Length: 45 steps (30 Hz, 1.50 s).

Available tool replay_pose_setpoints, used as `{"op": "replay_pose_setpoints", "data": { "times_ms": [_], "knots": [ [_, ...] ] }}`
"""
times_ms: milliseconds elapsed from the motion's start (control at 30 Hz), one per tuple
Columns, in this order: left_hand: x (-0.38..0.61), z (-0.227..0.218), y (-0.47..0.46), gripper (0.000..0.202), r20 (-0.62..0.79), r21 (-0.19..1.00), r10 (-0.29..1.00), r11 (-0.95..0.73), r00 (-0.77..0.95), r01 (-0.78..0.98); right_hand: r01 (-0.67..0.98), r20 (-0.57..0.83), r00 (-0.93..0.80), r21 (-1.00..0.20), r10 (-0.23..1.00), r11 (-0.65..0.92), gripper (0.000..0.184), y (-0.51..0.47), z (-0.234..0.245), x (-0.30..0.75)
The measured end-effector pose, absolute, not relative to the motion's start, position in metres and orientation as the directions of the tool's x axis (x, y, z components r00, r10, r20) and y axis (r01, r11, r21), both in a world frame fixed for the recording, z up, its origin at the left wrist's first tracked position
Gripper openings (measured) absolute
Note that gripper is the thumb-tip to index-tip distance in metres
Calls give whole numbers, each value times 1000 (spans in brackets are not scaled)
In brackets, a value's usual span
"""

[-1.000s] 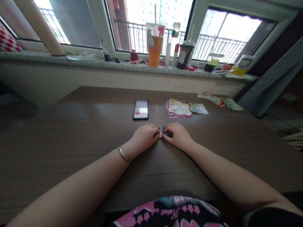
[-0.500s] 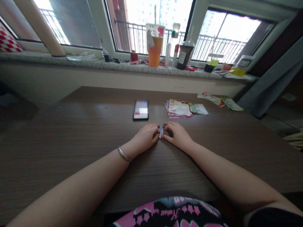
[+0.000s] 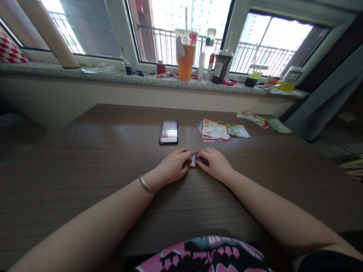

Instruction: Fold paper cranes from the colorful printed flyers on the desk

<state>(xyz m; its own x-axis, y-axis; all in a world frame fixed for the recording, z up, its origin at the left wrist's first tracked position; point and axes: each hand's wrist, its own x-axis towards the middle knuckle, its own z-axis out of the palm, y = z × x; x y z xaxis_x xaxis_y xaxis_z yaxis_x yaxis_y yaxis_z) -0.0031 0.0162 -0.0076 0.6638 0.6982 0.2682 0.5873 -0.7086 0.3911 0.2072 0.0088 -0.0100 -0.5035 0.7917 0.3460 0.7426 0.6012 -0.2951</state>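
Between my two hands, on the brown table (image 3: pixel 85 166), is a small folded piece of paper (image 3: pixel 193 160), pale with bluish and purplish tones. My left hand (image 3: pixel 176 163), with a silver bangle at the wrist, pinches its left side. From the right, the thumb and fingers of my right hand (image 3: pixel 213 161) close on the other side. Fingertips cover much of the paper, so its exact shape is hard to make out. Beyond my left hand lies a phone-like device (image 3: pixel 169 132) with a blurred screen.
A stack of printed leaflets (image 3: pixel 214 129) lies beyond my right hand, and more coloured leaflets (image 3: pixel 256 119) are at the far right. On the windowsill (image 3: pixel 102 77) stand a large cup of orange drink (image 3: pixel 186 62), a dark-filled cup (image 3: pixel 220 68) and several bottles.
The paper between my fingers looks shorter and wider than before. My left thumb has drawn in, and my fingertips have shifted slightly around it. Everything else stays in place.
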Motion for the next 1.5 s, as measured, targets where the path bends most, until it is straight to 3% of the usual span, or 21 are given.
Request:
{"op": "replay_pose_setpoints", "data": {
  "times_ms": [167,300,600,933,1167,1500],
  "knots": [
    [-1,0,12,14,287,277,697,-717,657,640,721,363,-519,-300,774,625,18,5,-6,207],
    [0,3,9,8,285,186,723,-686,630,703,709,358,-548,-280,756,647,20,1,-2,206],
    [-1,0,11,11,300,123,727,-672,618,731,719,328,-579,-226,746,657,10,-1,0,205],
    [-2,-1,12,16,307,74,710,-682,634,728,741,332,-610,-80,719,666,21,0,-1,204],
    [0,1,12,19,307,29,701,-683,643,730,798,344,-489,-196,802,570,12,1,-3,203],
    [3,1,10,18,290,-8,704,-676,649,737,770,311,-484,-292,818,567,7,5,-7,202]
  ]
}}
